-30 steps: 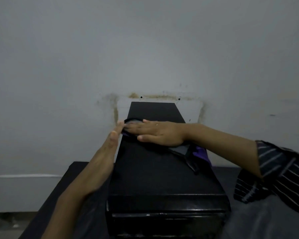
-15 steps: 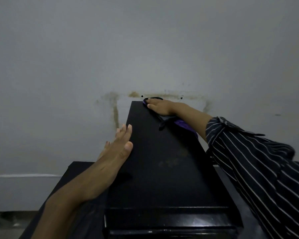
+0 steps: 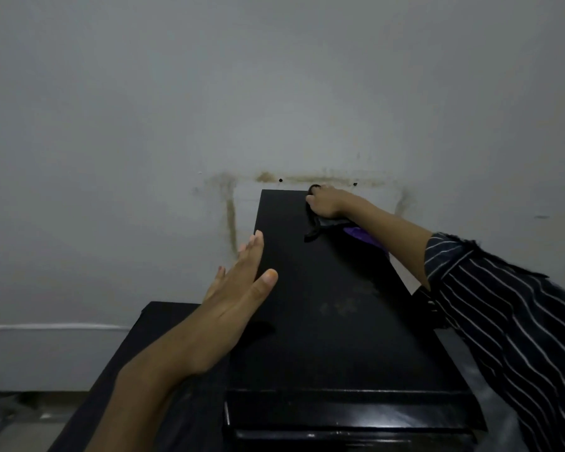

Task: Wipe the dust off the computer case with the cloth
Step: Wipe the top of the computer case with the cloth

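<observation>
Stained wall (image 3: 229, 203) behind, the right hand (image 3: 323, 202) has pushed the gripped cloth (image 3: 327, 223) to the case's (image 3: 333, 321) far edge; the left hand (image 3: 238, 288), flat and empty, steadies its side.

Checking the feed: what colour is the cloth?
Dark, black-looking cloth with a purple part, head view.

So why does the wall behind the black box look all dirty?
The wall has brownish stains and two small holes just behind the computer case, as if something once hung there. The case top also shows faint smudges.
</observation>
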